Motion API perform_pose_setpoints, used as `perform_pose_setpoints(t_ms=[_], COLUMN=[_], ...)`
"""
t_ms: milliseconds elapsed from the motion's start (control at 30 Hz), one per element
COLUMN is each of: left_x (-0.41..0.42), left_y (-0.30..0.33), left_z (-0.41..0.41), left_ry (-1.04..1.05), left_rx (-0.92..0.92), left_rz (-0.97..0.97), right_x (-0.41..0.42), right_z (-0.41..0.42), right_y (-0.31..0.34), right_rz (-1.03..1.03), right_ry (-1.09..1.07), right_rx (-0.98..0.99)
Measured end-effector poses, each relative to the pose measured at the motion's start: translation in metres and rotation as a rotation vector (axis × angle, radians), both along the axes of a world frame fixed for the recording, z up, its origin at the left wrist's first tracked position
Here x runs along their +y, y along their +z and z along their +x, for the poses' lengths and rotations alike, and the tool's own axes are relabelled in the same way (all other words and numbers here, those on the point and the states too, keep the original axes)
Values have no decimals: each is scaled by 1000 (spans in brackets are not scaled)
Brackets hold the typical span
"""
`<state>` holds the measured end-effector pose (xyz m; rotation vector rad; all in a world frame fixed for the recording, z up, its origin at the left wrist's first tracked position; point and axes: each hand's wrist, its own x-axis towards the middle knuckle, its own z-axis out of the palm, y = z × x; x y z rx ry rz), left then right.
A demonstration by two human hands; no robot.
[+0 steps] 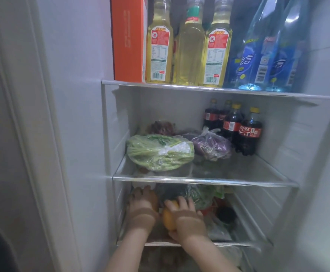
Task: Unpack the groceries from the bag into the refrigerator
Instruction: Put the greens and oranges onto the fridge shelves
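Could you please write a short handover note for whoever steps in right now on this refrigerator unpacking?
Right hand: grips an orange fruit on the lower shelf.
Left hand: on the same shelf, over something orange; whether it grips it I cannot tell.
Already in the fridge: bagged green vegetables, a bagged purple vegetable and cola bottles on the middle shelf; oil bottles and blue bottles on the top shelf.
Done: several groceries look shelved.
Left: set the fruit down and withdraw. The grocery bag is out of view, so check it for what remains.
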<state>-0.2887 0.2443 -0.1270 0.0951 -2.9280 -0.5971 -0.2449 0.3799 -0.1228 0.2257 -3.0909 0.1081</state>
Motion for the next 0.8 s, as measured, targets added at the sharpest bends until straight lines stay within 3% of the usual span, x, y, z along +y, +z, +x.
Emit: perform_pose_setpoints(t_ms=[200,467,633,800], left_x=[-2,-16,-14,-11], left_y=[-1,-20,-24,-14], left_z=[-6,19,2,-8], left_ry=[-41,89,60,14], left_rx=[47,106,207,182], left_rz=[-6,273,586,650], right_x=[-15,9,4,-19], right_z=[1,-5,-13,-20], right_y=[-9,-18,-22,-22], right_rz=[-123,-498,-534,-550], right_ry=[-52,-65,-36,-51], right_rx=[77,-99,-120,-58])
